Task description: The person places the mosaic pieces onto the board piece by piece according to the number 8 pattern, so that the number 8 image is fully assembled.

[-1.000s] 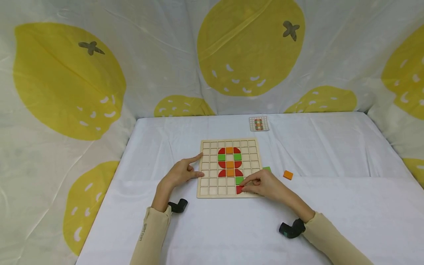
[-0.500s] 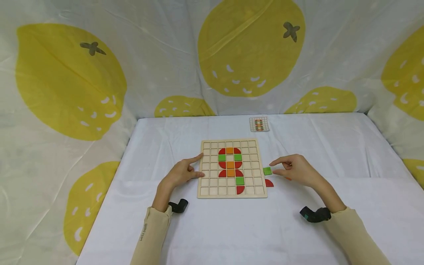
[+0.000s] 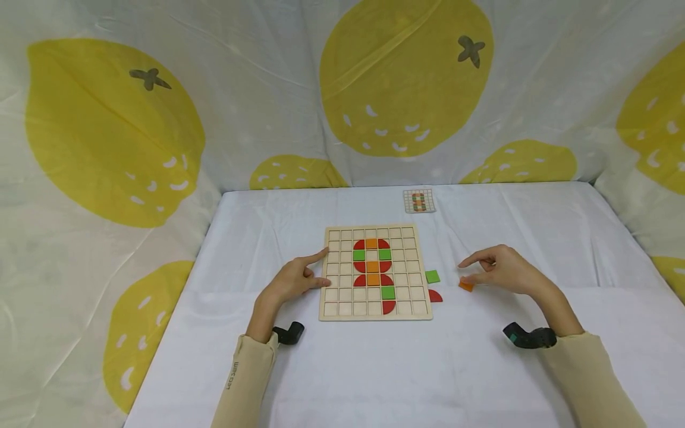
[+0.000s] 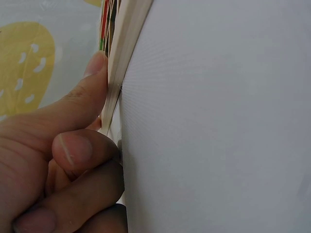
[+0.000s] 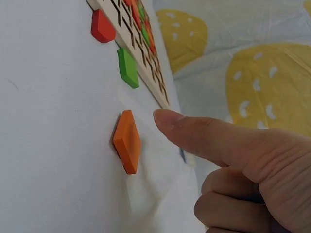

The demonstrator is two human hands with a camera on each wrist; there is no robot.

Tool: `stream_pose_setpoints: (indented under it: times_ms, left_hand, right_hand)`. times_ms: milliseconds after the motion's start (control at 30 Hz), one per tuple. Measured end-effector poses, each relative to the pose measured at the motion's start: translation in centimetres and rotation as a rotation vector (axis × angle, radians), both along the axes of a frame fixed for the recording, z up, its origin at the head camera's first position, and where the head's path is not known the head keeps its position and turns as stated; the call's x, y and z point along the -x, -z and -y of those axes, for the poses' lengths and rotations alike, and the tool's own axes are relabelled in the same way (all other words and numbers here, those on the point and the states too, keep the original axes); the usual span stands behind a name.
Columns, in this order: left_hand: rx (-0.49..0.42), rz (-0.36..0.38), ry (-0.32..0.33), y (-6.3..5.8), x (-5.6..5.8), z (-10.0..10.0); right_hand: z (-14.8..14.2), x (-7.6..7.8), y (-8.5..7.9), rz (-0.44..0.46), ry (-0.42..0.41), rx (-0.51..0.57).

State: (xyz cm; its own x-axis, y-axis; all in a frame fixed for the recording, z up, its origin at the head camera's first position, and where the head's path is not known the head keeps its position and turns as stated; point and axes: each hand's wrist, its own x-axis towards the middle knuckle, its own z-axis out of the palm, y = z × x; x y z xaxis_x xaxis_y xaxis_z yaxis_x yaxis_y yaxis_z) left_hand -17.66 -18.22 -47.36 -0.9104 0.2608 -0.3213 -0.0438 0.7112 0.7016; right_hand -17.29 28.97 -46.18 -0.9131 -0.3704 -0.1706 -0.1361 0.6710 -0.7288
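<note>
My left hand (image 3: 291,278) holds its index finger and thumb against the left edge of a wooden grid board (image 3: 338,297); in the left wrist view its thumb (image 4: 90,90) touches the board's rim, other fingers curled. Red rounded pieces and orange and green square tiles fill cells in the board's middle. My right hand (image 3: 505,270) is at the right, thumb and index finger apart, over a loose orange tile (image 3: 467,288). In the right wrist view a visible gap separates that orange tile (image 5: 128,141) from the fingertip above it.
A loose green tile (image 3: 432,276) and a red quarter-circle piece (image 3: 436,296) lie beside the board's right edge. Behind it, a small pattern card (image 3: 419,201) shows a similar coloured figure. Dark wrist devices (image 3: 530,337) are on both forearms. Lemon-printed cloth hangs behind.
My right hand has let go of the red piece in the board's lower row and moved right, past the green tile, to the orange tile. The left hand stays at the board's edge.
</note>
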Motion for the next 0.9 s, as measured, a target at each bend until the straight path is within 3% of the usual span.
stream_pose_setpoints:
  times_ms: [200, 433, 900]
  left_hand:
    - [-0.009, -0.003, 0.0, 0.0, 0.0, -0.1]
    - [-0.009, 0.0, 0.003, -0.1, 0.0, 0.0]
    - [-0.004, -0.001, 0.005, -0.3, -0.1, -0.1]
  right_hand:
    - [-2.2, 0.4, 1.3, 0.117, -0.016, 0.17]
    - [-2.8, 0.7, 2.6, 0.164, -0.067, 0.207]
    - [-1.0, 0.6, 2.7, 0.087, -0.097, 0.188]
